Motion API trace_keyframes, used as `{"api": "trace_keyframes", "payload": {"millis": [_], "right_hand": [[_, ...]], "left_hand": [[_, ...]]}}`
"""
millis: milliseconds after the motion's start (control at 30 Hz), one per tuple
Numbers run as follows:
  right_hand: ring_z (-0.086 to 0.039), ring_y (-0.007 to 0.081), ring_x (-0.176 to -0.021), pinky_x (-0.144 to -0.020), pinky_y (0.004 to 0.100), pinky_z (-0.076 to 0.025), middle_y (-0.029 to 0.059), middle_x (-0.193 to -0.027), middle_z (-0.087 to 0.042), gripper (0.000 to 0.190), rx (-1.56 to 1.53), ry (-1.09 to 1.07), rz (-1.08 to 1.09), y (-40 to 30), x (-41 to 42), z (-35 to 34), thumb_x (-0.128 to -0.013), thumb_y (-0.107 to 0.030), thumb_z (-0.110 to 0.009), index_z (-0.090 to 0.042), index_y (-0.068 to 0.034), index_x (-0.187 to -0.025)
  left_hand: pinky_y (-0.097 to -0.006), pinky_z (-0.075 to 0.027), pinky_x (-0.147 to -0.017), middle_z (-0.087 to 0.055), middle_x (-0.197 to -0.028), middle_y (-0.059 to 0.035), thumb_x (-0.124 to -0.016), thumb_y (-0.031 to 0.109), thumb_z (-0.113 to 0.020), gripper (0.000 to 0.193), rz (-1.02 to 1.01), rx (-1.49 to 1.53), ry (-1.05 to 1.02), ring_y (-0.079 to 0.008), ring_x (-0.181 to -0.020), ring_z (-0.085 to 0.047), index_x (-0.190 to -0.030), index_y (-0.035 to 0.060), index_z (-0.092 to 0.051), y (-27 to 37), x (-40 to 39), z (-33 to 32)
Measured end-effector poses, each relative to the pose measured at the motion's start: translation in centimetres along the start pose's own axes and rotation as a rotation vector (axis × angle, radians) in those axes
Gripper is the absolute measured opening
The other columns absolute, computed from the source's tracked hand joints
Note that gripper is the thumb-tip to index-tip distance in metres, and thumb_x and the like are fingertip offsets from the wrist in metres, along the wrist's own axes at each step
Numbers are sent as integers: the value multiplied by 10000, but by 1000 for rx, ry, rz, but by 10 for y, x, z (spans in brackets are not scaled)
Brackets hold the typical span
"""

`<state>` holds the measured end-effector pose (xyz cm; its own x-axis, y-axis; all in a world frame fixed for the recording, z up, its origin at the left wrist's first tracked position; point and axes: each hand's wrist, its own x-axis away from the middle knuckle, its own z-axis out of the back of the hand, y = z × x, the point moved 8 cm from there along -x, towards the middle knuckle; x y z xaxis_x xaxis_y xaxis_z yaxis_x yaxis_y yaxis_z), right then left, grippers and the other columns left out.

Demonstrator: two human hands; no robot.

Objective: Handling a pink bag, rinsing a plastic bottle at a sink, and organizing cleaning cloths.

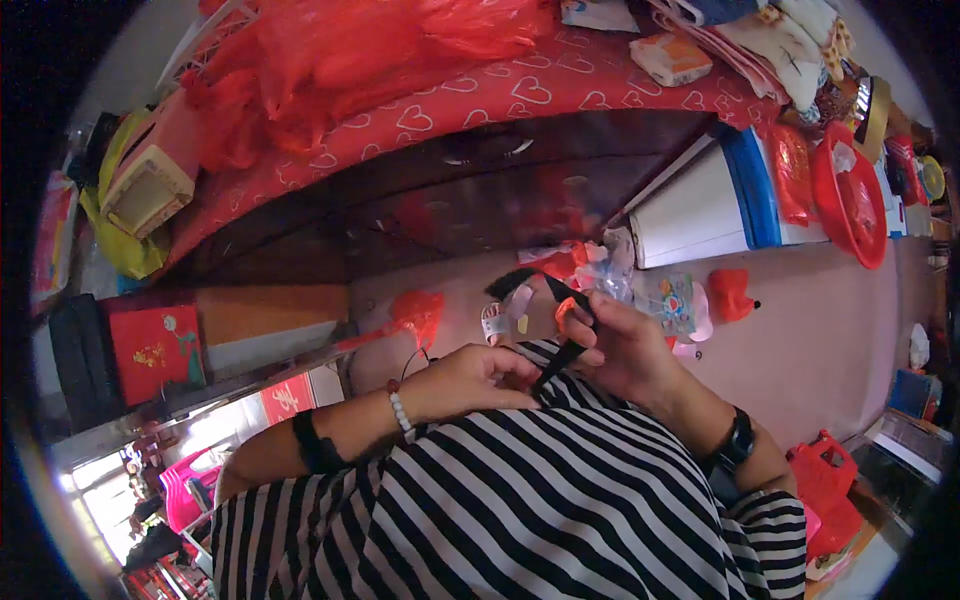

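Observation:
A narrow black strap point(562, 363) runs between my two hands in front of my striped shirt point(555, 480). My right hand point(630, 337) grips it between thumb and fingers, and its loose far end curls out over the floor. Low against the shirt, my left hand point(476, 379) has its fingertips closed around the strap's lower end, partly hidden by the fingers. A beaded bracelet point(399, 411) circles my left wrist, with a black band point(315, 442) further up that forearm. On my right wrist sits a black watch point(739, 436).
Ahead stands a bed or table edge draped in red heart-patterned cloth point(480, 116), bearing red plastic bags point(337, 60). A white and blue box point(697, 202) with a red basin point(851, 199) is at right. On the floor lie a red bag point(420, 315) and a slipper point(493, 322).

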<state>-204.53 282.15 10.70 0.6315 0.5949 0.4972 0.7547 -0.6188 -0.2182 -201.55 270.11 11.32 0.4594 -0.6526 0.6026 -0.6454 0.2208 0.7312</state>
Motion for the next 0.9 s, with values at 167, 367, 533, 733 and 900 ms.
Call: {"api": "trace_keyframes", "payload": {"millis": [167,367,533,733,900], "right_hand": [[-385,118,-595,-544,229,-345,17,-730,-454,166,-4,-2,19,-4,-1,-13,-869,-264,-513,-489,-108,-918],[-401,136,-607,-551,241,-348,17,-731,-457,156,-18,14,51,-5,-5,-9,-857,-252,-519,-489,-102,-891],[-428,140,-612,-558,235,-361,26,-737,-478,164,4,-36,65,-6,-7,-16,-882,-266,-503,-485,-103,-875],[-538,170,-695,-679,300,-457,43,-838,-550,165,199,114,51,-1,-6,-11,-852,-190,-581,-489,-90,-946],[-581,146,-789,-733,274,-475,42,-863,-590,229,830,138,143,-13,7,-1,-818,-106,-640,-527,-54,-1010]], "left_hand": [[-257,-459,-768,-603,-889,-60,-751,149,-705,372,-15,-396,-32,-131,-857,-577,-1080,28,-580,0,-2,-1],[-264,-464,-745,-593,-822,-65,-745,194,-708,312,-84,-534,243,-156,-776,-581,-1004,50,-611,20,9,5],[-240,-464,-749,-620,-847,-33,-765,192,-699,290,-275,-400,58,-100,-777,-580,-1014,67,-618,10,1,-2],[-223,-451,-765,-610,-879,10,-784,200,-702,275,-92,-353,119,-57,-808,-551,-992,46,-608,-3,4,-1],[-220,-454,-785,-556,-893,23,-751,126,-733,275,-226,-95,144,-63,-848,-544,-945,48,-554,-13,5,11]]}}
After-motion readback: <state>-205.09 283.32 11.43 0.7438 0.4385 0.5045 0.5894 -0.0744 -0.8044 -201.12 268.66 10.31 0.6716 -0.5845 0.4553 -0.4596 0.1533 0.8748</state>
